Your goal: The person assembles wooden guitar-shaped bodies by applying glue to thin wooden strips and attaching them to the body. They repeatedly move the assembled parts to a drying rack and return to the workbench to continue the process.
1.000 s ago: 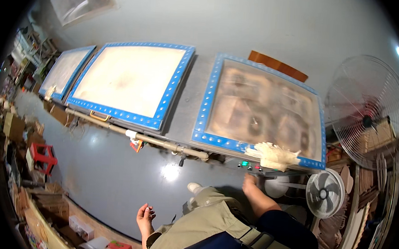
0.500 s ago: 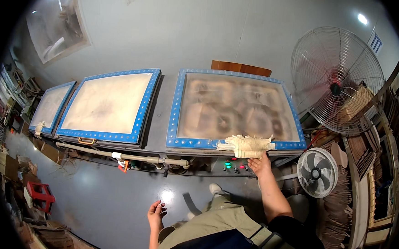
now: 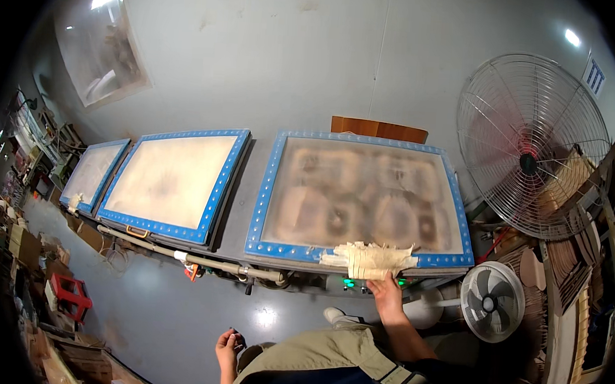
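Observation:
My right hand (image 3: pixel 386 295) is at the front edge of a blue-framed panel (image 3: pixel 258 221), its thumb and fingers closed at the lower edge of a handle wrapped in cream tape (image 3: pixel 370 261). Through the panel's cloudy sheet, several brownish shapes show, blurred. Lower and to the left, my left hand (image 3: pixel 228 345) hangs over the floor near my apron, its fingers curled together. Something dark shows at those fingertips; I cannot make out what it is.
Two more blue-framed panels, a pale one (image 3: pixel 171 176) and a smaller one (image 3: pixel 94 172), lie to the left. A pipe (image 3: pixel 211 262) runs below the bench front. A large wire-caged fan (image 3: pixel 528 160) and a white fan (image 3: pixel 491 302) stand right. A red stool (image 3: pixel 72 294) is at left.
The view has tilted up, so the bench sits lower in the picture. My right hand remains at the taped handle. My left hand's fingers have drawn closer together.

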